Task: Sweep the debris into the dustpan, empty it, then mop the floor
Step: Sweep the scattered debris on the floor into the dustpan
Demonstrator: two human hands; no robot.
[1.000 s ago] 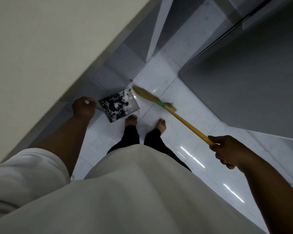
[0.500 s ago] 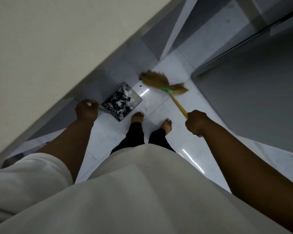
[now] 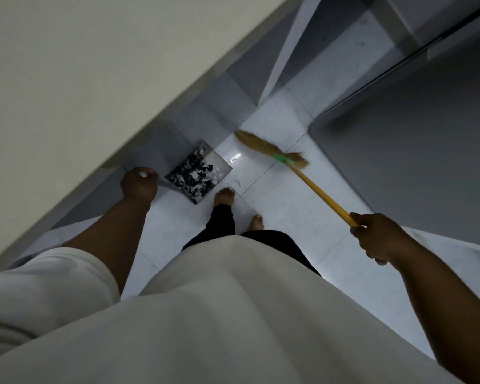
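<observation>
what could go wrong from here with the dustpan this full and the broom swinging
The dustpan is heaped with debris, so a hard stroke from the broom may knock scraps back out. A few white bits lie on the floor tile beside the bare left foot, which could tread on or scatter them.

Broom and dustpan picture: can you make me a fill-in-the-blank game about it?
1. The right hand holds the broom by its ____ stick.
2. The dustpan is full of black and ____ scraps.
3. The left hand grips the ____ handle.
4. A few scraps lie on the floor beside a bare ____.

Missing words: yellow; white; dustpan's; foot
</observation>
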